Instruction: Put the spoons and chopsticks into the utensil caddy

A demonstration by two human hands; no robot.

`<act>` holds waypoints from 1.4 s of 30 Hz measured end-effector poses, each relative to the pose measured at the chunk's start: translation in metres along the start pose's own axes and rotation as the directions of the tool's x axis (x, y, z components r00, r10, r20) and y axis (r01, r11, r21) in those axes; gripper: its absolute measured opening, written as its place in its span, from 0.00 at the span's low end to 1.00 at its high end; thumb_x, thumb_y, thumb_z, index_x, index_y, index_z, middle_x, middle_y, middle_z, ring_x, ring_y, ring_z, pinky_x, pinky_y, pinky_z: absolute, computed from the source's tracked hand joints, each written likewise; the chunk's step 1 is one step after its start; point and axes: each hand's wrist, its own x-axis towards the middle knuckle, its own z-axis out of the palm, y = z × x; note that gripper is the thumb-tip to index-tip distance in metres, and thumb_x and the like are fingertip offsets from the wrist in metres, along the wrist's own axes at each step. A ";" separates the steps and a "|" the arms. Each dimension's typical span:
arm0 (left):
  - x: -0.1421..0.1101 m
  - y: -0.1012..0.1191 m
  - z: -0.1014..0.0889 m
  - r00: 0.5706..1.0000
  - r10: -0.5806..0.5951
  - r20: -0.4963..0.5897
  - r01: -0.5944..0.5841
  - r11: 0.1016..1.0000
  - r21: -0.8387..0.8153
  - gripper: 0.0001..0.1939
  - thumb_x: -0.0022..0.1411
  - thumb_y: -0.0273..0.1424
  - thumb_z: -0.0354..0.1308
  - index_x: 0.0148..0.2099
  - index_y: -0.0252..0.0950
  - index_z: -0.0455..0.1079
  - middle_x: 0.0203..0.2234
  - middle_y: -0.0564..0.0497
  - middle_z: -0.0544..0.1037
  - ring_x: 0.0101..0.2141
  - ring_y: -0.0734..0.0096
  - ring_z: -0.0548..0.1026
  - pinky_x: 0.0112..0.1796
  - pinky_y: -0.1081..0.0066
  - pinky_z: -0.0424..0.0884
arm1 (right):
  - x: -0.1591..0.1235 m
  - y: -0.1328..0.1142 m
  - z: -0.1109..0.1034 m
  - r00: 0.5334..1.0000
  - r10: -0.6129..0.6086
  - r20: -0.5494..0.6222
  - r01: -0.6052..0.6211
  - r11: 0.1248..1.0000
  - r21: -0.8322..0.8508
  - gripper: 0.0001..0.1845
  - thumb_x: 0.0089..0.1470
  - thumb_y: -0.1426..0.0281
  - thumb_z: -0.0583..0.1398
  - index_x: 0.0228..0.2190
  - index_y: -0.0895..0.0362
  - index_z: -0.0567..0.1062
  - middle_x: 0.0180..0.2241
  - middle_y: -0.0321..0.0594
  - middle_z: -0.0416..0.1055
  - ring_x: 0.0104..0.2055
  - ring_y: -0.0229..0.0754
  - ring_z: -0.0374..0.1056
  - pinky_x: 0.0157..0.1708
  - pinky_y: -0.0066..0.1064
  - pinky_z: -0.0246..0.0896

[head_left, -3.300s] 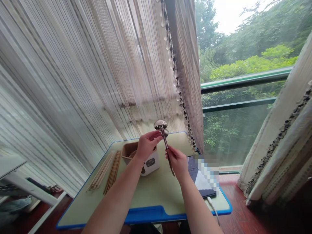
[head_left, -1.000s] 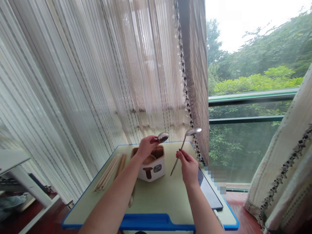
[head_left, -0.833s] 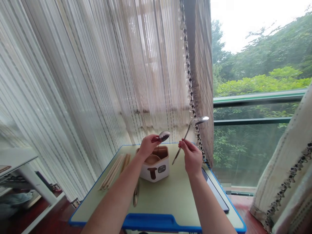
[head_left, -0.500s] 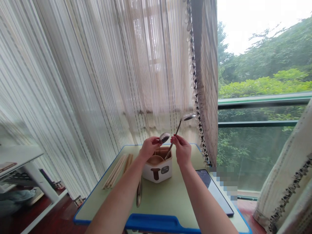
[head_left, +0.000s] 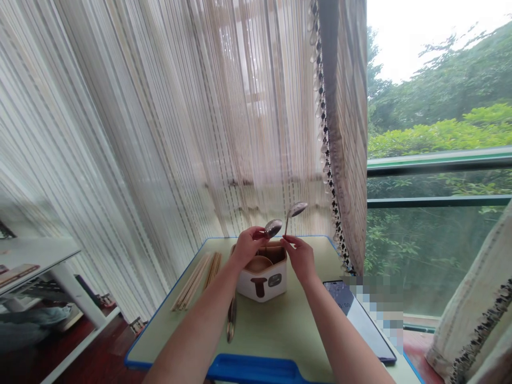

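A white utensil holder (head_left: 276,290) with brown compartments stands on the small table. At its back left, my left hand (head_left: 248,246) pinches a metal spoon (head_left: 273,228) just below its bowl. The handle of that spoon points down into the holder. Over the right rear compartment my right hand (head_left: 301,257) grips the thin handle of a second, long-handled spoon (head_left: 298,209), bowl up. Its lower end is hidden behind the fingers and the holder. More metal cutlery (head_left: 231,324) lies in front of the holder, partly covered by my left forearm.
Pale chopsticks (head_left: 191,284) and browner chopsticks (head_left: 213,268) lie on the table's left side. A phone or tablet (head_left: 362,322) rests at the right. The table (head_left: 276,336) has a blue edge. A curtain (head_left: 180,133) hangs right behind it.
My right hand has moved down, and its spoon now sits lower, closer to the left hand's spoon. My left hand keeps its grip. The view has shifted slightly.
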 end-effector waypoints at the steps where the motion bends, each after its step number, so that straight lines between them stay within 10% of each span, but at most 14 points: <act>1: 0.000 0.000 0.000 1.000 0.008 -0.006 -0.008 1.000 0.026 0.15 0.47 0.30 0.62 0.40 0.33 0.70 0.31 0.46 0.78 0.35 0.65 0.76 0.38 0.65 0.71 | 0.000 0.002 -0.001 1.000 -0.015 0.008 0.015 1.000 -0.021 0.15 0.43 0.58 0.60 0.31 0.54 0.78 0.32 0.42 0.76 0.37 0.47 0.69 0.41 0.40 0.61; 28: -0.003 0.004 0.013 0.998 0.016 -0.064 -0.012 0.998 0.066 0.15 0.48 0.31 0.62 0.40 0.34 0.70 0.33 0.46 0.78 0.36 0.64 0.76 0.39 0.65 0.71 | 0.000 0.016 -0.009 0.998 -0.022 0.066 0.023 1.000 -0.010 0.18 0.45 0.58 0.60 0.36 0.54 0.78 0.31 0.42 0.74 0.30 0.43 0.66 0.35 0.35 0.61; 42: -0.007 0.007 0.023 1.000 0.005 -0.017 -0.003 0.994 0.112 0.14 0.47 0.31 0.63 0.39 0.34 0.70 0.31 0.47 0.78 0.35 0.65 0.77 0.38 0.66 0.71 | -0.006 -0.004 -0.038 0.986 0.082 0.143 -0.158 0.716 0.680 0.27 0.43 0.67 0.61 0.48 0.53 0.66 0.45 0.45 0.70 0.40 0.44 0.67 0.41 0.40 0.62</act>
